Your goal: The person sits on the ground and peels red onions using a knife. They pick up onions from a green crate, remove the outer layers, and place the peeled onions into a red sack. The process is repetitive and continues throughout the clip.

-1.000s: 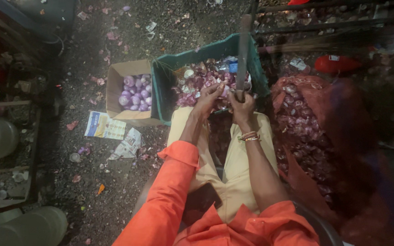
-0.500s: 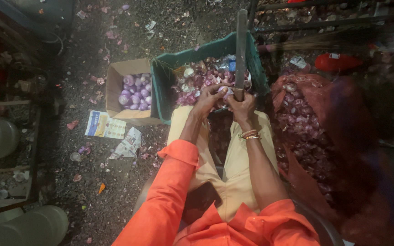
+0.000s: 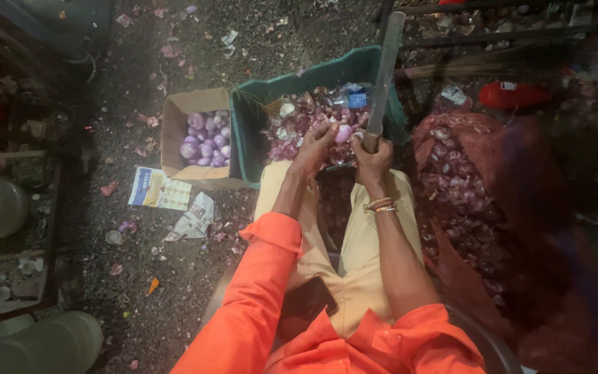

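Left hand (image 3: 316,149) pinches a peeled onion (image 3: 342,133) over the green crate (image 3: 243,131), right hand (image 3: 374,154) grips the long knife (image 3: 384,76) right beside it, so a slip could nick those left fingers.

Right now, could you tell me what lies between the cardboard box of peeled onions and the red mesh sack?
In the head view, the green crate of onion skins sits between the cardboard box and the red mesh sack, with both hands over its near edge.

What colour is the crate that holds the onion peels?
Dark green crate, seen best in the head view.
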